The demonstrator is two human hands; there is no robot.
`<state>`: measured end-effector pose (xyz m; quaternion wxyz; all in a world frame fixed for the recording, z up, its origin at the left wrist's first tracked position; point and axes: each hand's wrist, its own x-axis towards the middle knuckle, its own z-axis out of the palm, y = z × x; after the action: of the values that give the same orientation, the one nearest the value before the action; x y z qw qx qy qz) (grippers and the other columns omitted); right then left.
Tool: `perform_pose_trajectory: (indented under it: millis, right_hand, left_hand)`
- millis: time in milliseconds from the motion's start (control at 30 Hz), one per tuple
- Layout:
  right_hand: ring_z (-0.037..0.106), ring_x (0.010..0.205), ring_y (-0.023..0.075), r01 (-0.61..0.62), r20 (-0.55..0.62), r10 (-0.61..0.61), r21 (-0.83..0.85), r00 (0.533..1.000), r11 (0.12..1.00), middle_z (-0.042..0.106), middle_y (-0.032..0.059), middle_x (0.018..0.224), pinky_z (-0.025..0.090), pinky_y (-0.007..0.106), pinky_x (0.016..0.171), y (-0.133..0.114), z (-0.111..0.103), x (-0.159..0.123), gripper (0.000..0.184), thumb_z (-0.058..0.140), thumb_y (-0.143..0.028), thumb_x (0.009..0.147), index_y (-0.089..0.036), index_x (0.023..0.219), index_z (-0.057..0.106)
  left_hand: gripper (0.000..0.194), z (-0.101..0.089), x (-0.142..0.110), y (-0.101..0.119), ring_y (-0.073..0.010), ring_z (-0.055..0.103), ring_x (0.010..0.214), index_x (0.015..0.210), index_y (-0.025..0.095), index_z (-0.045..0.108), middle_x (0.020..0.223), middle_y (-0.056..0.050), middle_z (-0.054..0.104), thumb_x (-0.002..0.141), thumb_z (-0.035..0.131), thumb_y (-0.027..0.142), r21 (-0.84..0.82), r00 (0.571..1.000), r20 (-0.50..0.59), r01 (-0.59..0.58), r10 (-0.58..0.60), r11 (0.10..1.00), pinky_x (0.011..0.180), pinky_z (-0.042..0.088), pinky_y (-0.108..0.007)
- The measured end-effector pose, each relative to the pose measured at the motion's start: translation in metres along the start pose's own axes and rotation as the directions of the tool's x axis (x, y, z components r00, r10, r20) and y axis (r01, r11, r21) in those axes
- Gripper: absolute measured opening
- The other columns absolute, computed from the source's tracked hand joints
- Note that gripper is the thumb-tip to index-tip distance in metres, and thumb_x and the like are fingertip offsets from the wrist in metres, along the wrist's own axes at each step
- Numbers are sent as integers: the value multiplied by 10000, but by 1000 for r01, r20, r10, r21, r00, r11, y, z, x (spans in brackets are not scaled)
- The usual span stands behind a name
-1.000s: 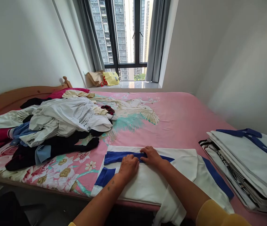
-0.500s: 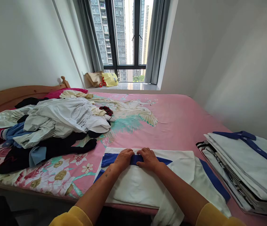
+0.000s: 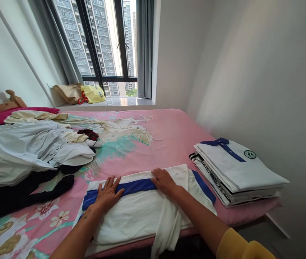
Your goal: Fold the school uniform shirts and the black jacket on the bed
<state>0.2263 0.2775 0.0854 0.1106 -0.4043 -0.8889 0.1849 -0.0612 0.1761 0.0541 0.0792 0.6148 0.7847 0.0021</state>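
A white garment with a blue stripe [image 3: 142,208] lies partly folded at the near edge of the bed. My left hand [image 3: 109,193] rests flat on the left part of the blue stripe, fingers spread. My right hand [image 3: 164,181] presses flat on the stripe's right part, fingers stretched out. Neither hand holds anything. A sleeve of the garment hangs over the bed's edge between my forearms.
A stack of folded clothes [image 3: 236,172], topped by a white polo with a blue collar, sits at the right near the wall. A heap of unfolded white and black clothes [image 3: 26,158] covers the left of the pink floral bedsheet [image 3: 169,140]. Bags [image 3: 80,94] sit on the windowsill.
My hands, close together on the stripe before, have slid apart along it, left hand leftward and right hand rightward. The view has turned to the right.
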Motion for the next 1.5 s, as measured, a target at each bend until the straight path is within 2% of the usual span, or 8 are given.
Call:
perform_pose_trajectory:
  millis: [233, 400, 800, 967, 1067, 1233, 1367, 1500]
  right_hand:
    - [120, 1386, 255, -409, -56, 406, -193, 912, 892, 219, 142, 1483, 8, 492, 1110, 78, -27, -45, 634, 253, -479, 915, -87, 1413, 280]
    - [128, 1387, 186, -169, -3, 172, -180, 985, 969, 249, 62, 1484, 14, 410, 1128, 76, -23, -38, 616, 242, -520, 909, -187, 1426, 271]
    - [99, 1390, 184, -243, -33, 241, -186, 970, 952, 215, 56, 1495, -59, 446, 1111, 81, -17, -63, 599, 154, -481, 931, -167, 1431, 251]
    - [69, 1393, 196, -248, 15, 253, -153, 967, 957, 138, 34, 1515, -18, 469, 1109, 88, -2, -73, 600, 215, -456, 917, -182, 1449, 181]
    - [60, 1393, 185, -253, 13, 258, -147, 966, 956, 133, 21, 1517, -37, 462, 1109, 94, 1, -72, 603, 226, -467, 911, -197, 1448, 183]
    - [39, 1393, 179, -267, 2, 271, -155, 963, 951, 120, 12, 1520, -49, 460, 1108, 95, 3, -72, 609, 217, -481, 906, -208, 1449, 176]
    - [44, 1393, 189, -275, 6, 279, -156, 960, 949, 120, 17, 1520, -29, 472, 1107, 94, 2, -74, 611, 215, -481, 904, -211, 1450, 166]
    - [48, 1392, 198, -275, 9, 280, -144, 960, 951, 134, 24, 1518, -20, 475, 1106, 93, 1, -74, 613, 231, -485, 901, -216, 1449, 173]
  left_hand:
    - [725, -1, 1, 0, -259, 61, 1403, 1431, 282, 236, 1526, -65, 142, 809, 310, 649, 25, 1000, -4, 10, -10, 1000, 1089, 38, -533]
    - [726, 1, 5, -2, -259, 73, 1402, 1433, 269, 231, 1524, -69, 155, 815, 302, 643, 50, 1000, -10, 13, -12, 999, 1089, 55, -529]
    - [731, -9, 5, 9, -247, 62, 1404, 1448, 233, 176, 1530, -70, 126, 835, 293, 613, 50, 998, 44, 37, -40, 998, 1091, 50, -537]
    - [586, -38, -27, 51, -282, 233, 1358, 1338, 163, 408, 1459, -130, 322, 833, 428, 460, -83, 997, -65, 28, -34, 996, 1076, 191, -501]
    - [340, -45, -90, 102, -222, 504, 1130, 1071, 196, 594, 1165, -82, 603, 845, 447, 402, -360, 936, -307, -284, 174, 889, 967, 373, -346]
    - [287, 12, -202, 181, -146, 534, 634, 655, 196, 591, 655, -13, 592, 846, 487, 383, -743, 925, -12, -263, 381, 615, 623, 395, -257]
    - [260, 93, -226, 196, -148, 493, 597, 637, 189, 534, 583, 17, 500, 706, 628, 421, -874, 984, 151, 180, -99, 452, 593, 370, -259]
    - [540, 121, -217, 183, -214, 551, 715, 932, 151, 564, 721, -14, 543, 508, 764, 419, -880, 870, 210, 367, -446, 301, 661, 419, -307]
